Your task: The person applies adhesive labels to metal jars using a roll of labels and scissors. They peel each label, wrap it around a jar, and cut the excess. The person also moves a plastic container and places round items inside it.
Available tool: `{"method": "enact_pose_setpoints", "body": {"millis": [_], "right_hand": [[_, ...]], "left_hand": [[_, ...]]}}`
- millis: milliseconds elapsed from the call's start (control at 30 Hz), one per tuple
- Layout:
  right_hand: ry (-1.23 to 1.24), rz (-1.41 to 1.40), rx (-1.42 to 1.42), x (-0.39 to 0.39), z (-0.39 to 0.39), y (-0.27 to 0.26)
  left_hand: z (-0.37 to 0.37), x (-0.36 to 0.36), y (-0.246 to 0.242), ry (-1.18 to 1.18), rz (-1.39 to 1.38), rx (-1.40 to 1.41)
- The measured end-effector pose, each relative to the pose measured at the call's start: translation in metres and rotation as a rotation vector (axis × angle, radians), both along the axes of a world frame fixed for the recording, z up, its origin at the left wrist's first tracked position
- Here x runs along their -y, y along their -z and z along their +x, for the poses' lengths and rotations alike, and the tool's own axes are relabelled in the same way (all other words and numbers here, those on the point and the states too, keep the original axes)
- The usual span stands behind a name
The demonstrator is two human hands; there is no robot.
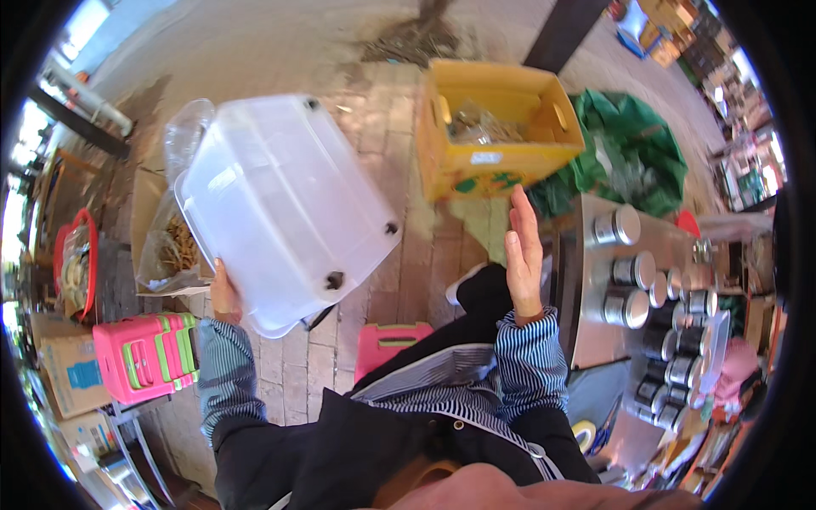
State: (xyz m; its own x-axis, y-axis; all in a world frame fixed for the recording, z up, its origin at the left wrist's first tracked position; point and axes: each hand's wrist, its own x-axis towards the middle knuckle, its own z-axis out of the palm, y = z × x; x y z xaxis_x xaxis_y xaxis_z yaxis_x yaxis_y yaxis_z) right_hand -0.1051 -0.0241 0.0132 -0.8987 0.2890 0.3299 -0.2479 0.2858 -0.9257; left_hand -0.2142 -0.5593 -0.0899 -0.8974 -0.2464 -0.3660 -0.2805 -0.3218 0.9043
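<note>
A large translucent plastic storage bin (287, 197), with small dark wheels at its corners, is tilted at the left of the middle. My left hand (225, 296) grips its near left edge. My right hand (526, 261) is raised at the right, fingers stretched out, holding nothing and apart from the bin. Just beyond it stands a yellow cardboard box (503, 166) with hand holes and clear plastic bags inside. Partly behind the bin is an open cardboard box (145, 210) with a clear bag of thin brown dried pieces (178, 245).
Lidded jars (631, 271) crowd a metal table (596, 331) on the right. A green sack (656, 150) lies beyond it. Pink-and-green plastic stools (137, 360) are stacked at left; another pink stool (373, 344) is near my legs. A dark post (564, 32) rises behind the yellow box.
</note>
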Motion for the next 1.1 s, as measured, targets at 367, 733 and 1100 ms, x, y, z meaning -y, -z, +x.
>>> {"method": "enact_pose_setpoints", "body": {"millis": [367, 733, 1100], "right_hand": [[-0.456, -0.233, -0.375, 0.044, -0.187, -0.123], [-0.955, -0.149, -0.100, 0.076, -0.182, -0.132], [-0.597, -0.172, 0.191, 0.084, -0.163, -0.073]], "left_hand": [[-0.033, -0.058, 0.066, -0.178, 0.483, -0.052], [-0.070, -0.078, 0.073, -0.150, 0.499, -0.007], [-0.067, 0.018, 0.068, -0.021, 0.308, -0.009]]}}
